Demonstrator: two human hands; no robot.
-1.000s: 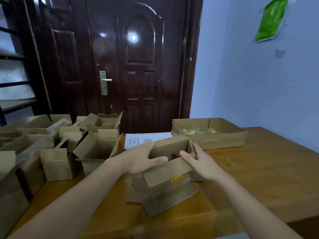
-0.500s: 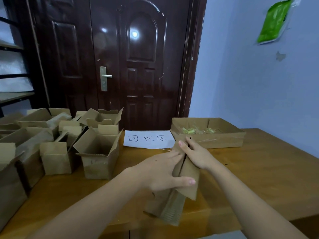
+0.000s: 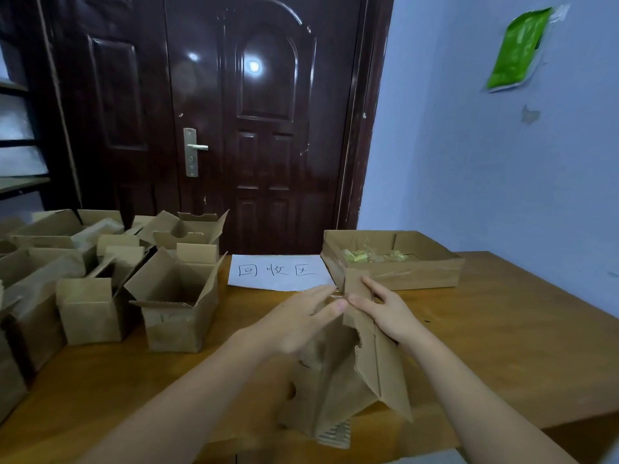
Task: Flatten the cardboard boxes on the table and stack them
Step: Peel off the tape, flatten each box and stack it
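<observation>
Cardboard, collapsed nearly flat, stood on end on the wooden table: the box was squeezed between the left hand and right hand, fingers straight and pressed together against its sides. Open boxes crowded the left.

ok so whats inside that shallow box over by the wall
The shallow box holds small yellow-green pieces and some clear wrapping. Its near wall hides the front of its floor, so anything lying there cannot be seen.
</observation>
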